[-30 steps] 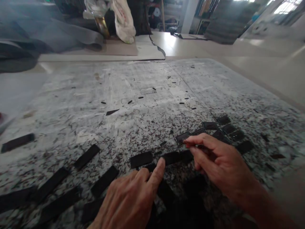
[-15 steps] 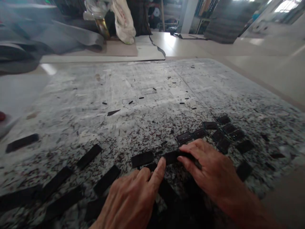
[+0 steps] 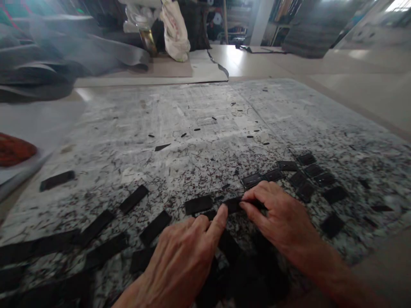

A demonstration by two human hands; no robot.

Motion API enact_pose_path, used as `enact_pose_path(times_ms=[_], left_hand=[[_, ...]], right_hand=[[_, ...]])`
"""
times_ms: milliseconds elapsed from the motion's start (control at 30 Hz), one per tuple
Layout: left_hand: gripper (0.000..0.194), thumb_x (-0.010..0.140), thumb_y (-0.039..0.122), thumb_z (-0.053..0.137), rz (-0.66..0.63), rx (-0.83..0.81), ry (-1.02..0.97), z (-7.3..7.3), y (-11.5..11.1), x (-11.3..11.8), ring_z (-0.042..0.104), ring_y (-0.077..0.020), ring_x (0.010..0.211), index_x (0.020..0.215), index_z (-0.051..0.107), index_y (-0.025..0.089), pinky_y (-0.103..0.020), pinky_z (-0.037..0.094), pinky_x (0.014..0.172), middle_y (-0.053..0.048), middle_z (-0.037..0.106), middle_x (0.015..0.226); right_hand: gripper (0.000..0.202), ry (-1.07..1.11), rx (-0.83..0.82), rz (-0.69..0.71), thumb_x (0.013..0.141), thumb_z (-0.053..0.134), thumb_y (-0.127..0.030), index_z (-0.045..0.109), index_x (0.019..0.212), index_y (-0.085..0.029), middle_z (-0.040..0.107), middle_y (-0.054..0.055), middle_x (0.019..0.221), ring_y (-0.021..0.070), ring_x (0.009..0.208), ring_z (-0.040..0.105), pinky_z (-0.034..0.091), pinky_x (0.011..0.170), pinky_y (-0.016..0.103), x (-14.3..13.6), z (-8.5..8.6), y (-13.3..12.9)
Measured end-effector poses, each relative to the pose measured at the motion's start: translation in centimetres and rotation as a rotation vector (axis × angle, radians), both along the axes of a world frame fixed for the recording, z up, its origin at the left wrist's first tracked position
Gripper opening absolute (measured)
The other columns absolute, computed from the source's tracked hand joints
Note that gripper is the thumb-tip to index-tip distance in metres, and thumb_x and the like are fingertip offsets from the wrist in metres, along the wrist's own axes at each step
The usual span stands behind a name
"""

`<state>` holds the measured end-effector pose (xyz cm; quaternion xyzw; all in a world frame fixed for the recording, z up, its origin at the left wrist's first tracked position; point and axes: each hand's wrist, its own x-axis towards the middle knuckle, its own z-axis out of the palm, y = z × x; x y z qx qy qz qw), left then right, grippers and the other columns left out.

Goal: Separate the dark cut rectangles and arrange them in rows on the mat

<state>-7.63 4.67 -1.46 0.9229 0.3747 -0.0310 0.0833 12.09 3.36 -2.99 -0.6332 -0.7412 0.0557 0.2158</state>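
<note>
A small black strip point(image 3: 232, 205) lies on the speckled board point(image 3: 205, 102) between my hands. My right hand point(image 3: 278, 214) pinches its right end between thumb and forefinger. The left hand point(image 3: 189, 252) rests palm down, with its forefinger tip pressed on the strip's left end and the other fingers curled under; no object shows inside it. Just beyond my left hand is another black strip point(image 3: 198, 205). Small dark rectangles with shiny edges, one of them point(image 3: 252, 180) close to my right fingertips, lie in a loose group to the right.
Several black strips point(image 3: 133, 199) are scattered at the left and front. Thin dark offcuts litter the board. Behind it stand a white cloth bag point(image 3: 176, 32) and a bottle with yellowish liquid point(image 3: 147, 37), near grey sheet material point(image 3: 105, 55). An orange-red object point(image 3: 16, 149) is at the left edge.
The view has shifted a little to the left, bringing more of the orange-red object in. Both hands stay at the same strip, the right one still pinching it.
</note>
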Motion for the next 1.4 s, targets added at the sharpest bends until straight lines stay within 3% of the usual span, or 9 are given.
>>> enact_pose_path(times_ms=[100,233,333,600,767,1000,1100,1267,1400], left_hand=[[0.052,0.081,0.005,0.038,0.036,-0.118,-0.124,0.1,0.3,-0.2,0.066,-0.0188,0.065,0.13,0.043,0.02,-0.03,0.053,0.06,-0.004,0.07,0.084],[0.037,0.087,0.017,0.038,0.176,-0.257,-0.381,0.3,0.9,-0.8,0.067,-0.0156,0.087,0.121,0.054,0.023,-0.026,0.05,0.081,-0.001,0.07,0.105],[0.029,0.088,0.025,0.042,0.303,-0.283,-0.506,0.9,1.4,-0.9,0.066,-0.0133,0.09,0.11,0.062,0.026,-0.02,0.047,0.08,0.005,0.071,0.102],[0.034,0.081,0.041,0.056,0.427,-0.469,-0.518,2.0,1.7,-0.2,0.059,-0.0182,0.103,0.111,0.062,0.027,-0.025,0.04,0.09,0.004,0.067,0.111],[0.02,0.086,0.036,0.05,0.36,-0.595,-0.566,2.0,1.6,0.5,0.061,-0.0137,0.078,0.088,0.067,0.025,-0.021,0.041,0.071,0.006,0.069,0.082],[0.032,0.085,0.045,0.048,0.482,-0.737,-0.658,1.9,1.5,0.3,0.048,-0.0099,0.061,0.069,0.061,0.02,-0.019,0.036,0.057,0.007,0.053,0.062],[0.032,0.086,0.044,0.048,0.466,-0.68,-0.617,1.9,1.4,0.3,0.047,-0.0095,0.06,0.068,0.061,0.021,-0.019,0.035,0.057,0.007,0.052,0.06],[0.032,0.085,0.041,0.048,0.493,-0.628,-0.603,2.1,1.1,0.5,0.046,-0.0107,0.058,0.064,0.058,0.02,-0.02,0.034,0.055,0.006,0.051,0.058],[0.033,0.085,0.044,0.047,0.492,-0.613,-0.588,1.9,0.9,0.5,0.047,-0.0114,0.058,0.064,0.057,0.02,-0.021,0.034,0.054,0.005,0.053,0.058]], right_hand=[[0.008,0.006,0.004,-0.008,0.077,0.06,-0.012,0.058,0.074,-0.02,0.057,0.0,0.073,0.0194,0.073,0.052,0.038,0.065,0.031,0.0,-0.1,0.1],[0.008,0.061,0.02,-0.01,0.076,0.059,-0.011,0.058,0.073,-0.018,0.057,0.001,0.072,0.0192,0.072,0.053,0.039,0.064,0.03,0.2,-0.1,-0.1],[0.007,0.107,0.055,0.031,0.078,0.056,-0.011,0.057,0.075,-0.018,0.058,0.002,0.076,0.0191,0.074,0.053,0.04,0.067,0.03,0.2,-0.1,-0.3],[0.01,0.304,0.135,0.212,0.081,0.051,-0.007,0.056,0.081,-0.016,0.06,0.005,0.087,0.0181,0.084,0.054,0.041,0.076,0.03,-0.1,0.3,-0.9],[0.011,0.534,-0.014,0.232,0.08,0.05,-0.008,0.054,0.08,-0.018,0.059,0.001,0.08,0.0133,0.073,0.055,0.042,0.067,0.024,-0.5,0.9,-1.1],[0.007,0.823,-0.337,0.069,0.08,0.059,-0.023,0.057,0.087,-0.022,0.059,-0.003,0.075,0.0134,0.068,0.056,0.044,0.059,0.022,-0.5,0.3,-1.3],[0.002,0.796,-0.284,0.076,0.081,0.059,-0.022,0.057,0.081,-0.022,0.059,-0.002,0.077,0.0126,0.069,0.055,0.044,0.06,0.021,-0.6,0.2,-1.2],[0.009,0.649,-0.033,0.135,0.08,0.053,-0.014,0.054,0.074,-0.02,0.058,-0.001,0.077,0.0122,0.068,0.056,0.044,0.061,0.02,-1.1,0.9,-1.2],[0.01,0.653,-0.034,0.104,0.079,0.052,-0.015,0.058,0.073,-0.021,0.062,-0.001,0.072,0.0134,0.068,0.06,0.046,0.06,0.02,-1.4,1.1,-1.3]])
